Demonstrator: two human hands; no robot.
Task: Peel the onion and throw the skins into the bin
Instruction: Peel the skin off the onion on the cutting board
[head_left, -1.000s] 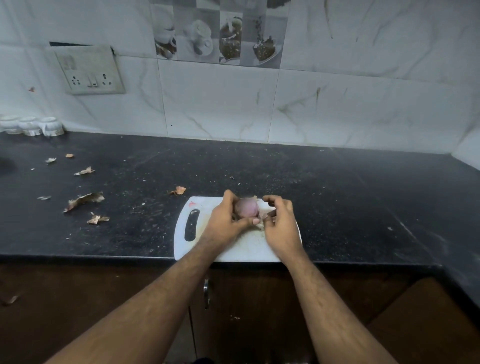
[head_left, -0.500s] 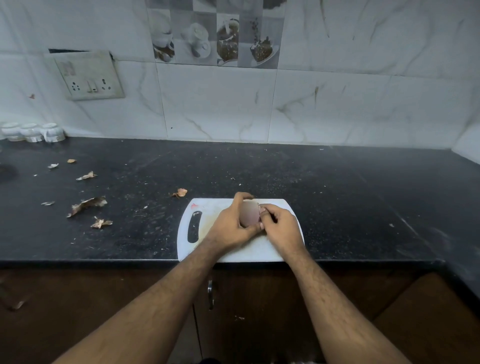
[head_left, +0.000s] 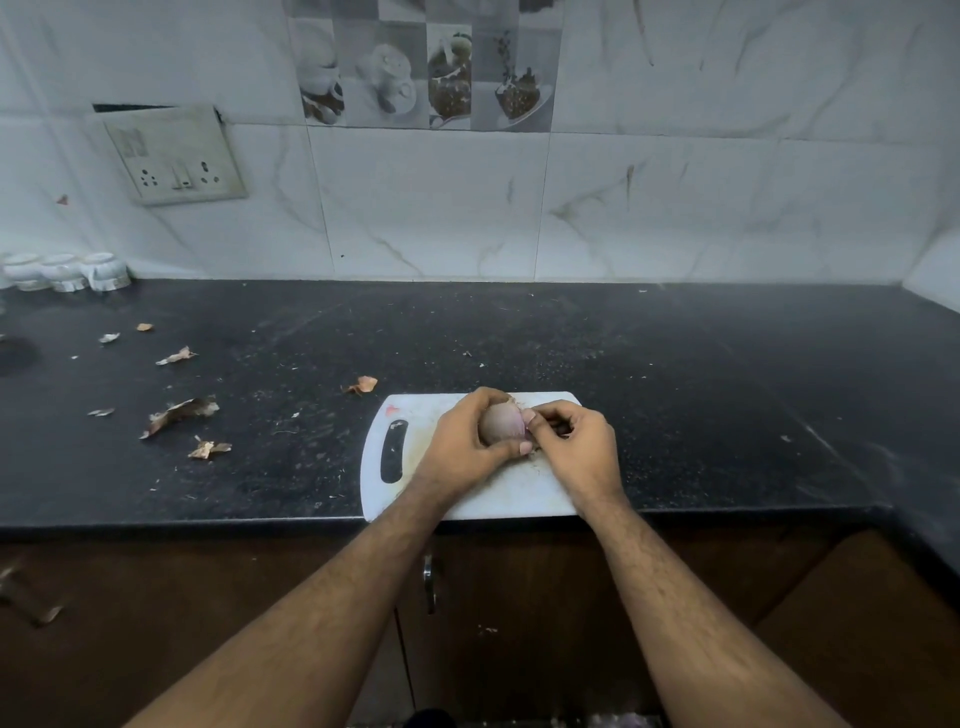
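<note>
A pinkish onion (head_left: 500, 422) is held just above the white cutting board (head_left: 410, 499). My left hand (head_left: 462, 447) wraps around its left and lower side, thumb under it. My right hand (head_left: 576, 447) presses its fingertips against the onion's right side, pinching at the skin there. Dry brown onion skins (head_left: 179, 413) lie scattered on the black counter (head_left: 675, 389) to the left, one more skin piece (head_left: 362, 385) near the board's far left corner. No bin is in view.
Small white cups (head_left: 67, 271) stand at the far left against the tiled wall. A socket plate (head_left: 174, 156) hangs on the wall above. Dark cabinet doors with a metal handle (head_left: 428, 582) run below the counter edge.
The onion has been turned in my left hand, and my right hand's fingers have closed in against its right side. The camera has dipped slightly.
</note>
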